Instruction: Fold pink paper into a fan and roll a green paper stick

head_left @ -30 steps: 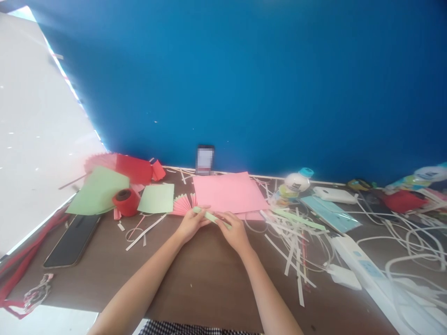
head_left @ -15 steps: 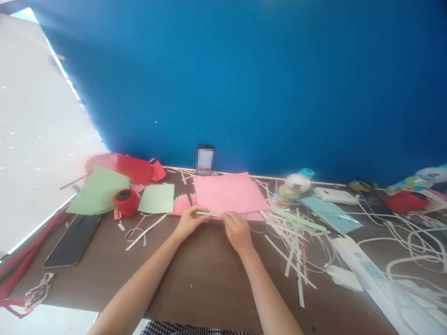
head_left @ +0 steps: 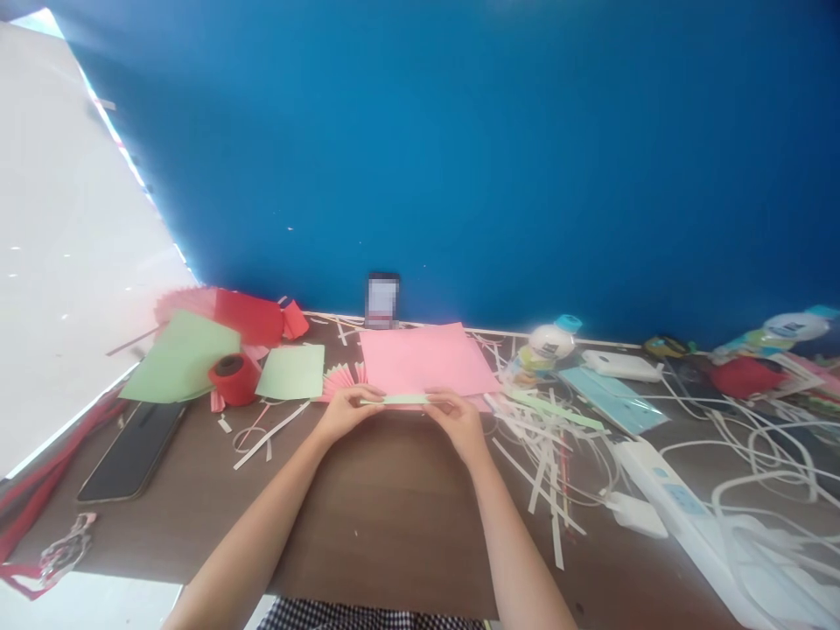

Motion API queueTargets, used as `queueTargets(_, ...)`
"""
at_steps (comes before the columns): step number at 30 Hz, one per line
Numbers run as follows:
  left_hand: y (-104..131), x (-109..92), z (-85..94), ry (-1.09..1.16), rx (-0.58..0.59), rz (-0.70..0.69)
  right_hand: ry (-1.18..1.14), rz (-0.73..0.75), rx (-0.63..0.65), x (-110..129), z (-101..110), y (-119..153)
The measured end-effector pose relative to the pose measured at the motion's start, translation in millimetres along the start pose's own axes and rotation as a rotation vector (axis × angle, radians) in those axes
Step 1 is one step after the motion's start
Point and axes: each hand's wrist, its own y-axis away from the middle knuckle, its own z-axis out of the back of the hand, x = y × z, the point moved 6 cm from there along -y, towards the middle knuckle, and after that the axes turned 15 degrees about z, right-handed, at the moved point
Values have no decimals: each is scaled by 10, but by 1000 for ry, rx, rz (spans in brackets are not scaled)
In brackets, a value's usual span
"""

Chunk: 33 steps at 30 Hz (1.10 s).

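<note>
A narrow pale green paper strip point(head_left: 405, 400) stretches level between my two hands, in front of the pink paper sheets point(head_left: 426, 359). My left hand point(head_left: 346, 413) pinches its left end, thumb toward me and fingers behind. At the other end my right hand point(head_left: 458, 422) grips it between thumb and fingers. Whether the strip is folded in layers I cannot tell. Just behind my left hand lies a pleated pink paper fan point(head_left: 345, 376), partly covered by the pink sheet. A square green paper point(head_left: 290, 372) is to its left.
A red spool point(head_left: 234, 379), larger green paper point(head_left: 180, 357) and a black phone point(head_left: 133, 451) lie left. To the right are tangled paper strips point(head_left: 551, 446), a bottle point(head_left: 548, 346), a white power strip point(head_left: 675, 499) and cables. A blue wall point(head_left: 446, 157) borders the desk's back.
My hands have moved a little apart, and more of the green strip shows between them. The right hand has shifted to the right and opened its angle. The view has moved slightly.
</note>
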Motion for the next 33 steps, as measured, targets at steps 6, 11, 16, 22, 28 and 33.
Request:
queueTargets(6, -14, 37, 34, -26, 6, 9, 45, 3, -3, 14, 4, 1)
queueTargets(11, -31, 32, 64, -115, -1, 11, 164, 53, 36, 22, 1, 25)
queueTargets(16, -17, 6, 75, -130, -44, -13, 270, 135, -15, 41, 21, 31)
queueTargets(22, 27, -26, 49, -245, -104, -119, 621, 359, 108, 206, -23, 35)
queueTargets(28, 60, -19, -99, -311, -58, -202, 788, 559, 292, 366, -320, 92)
queueTargets(33, 84, -34, -125, -320, -14, -182, 636, 380, 432, 268, -421, 110)
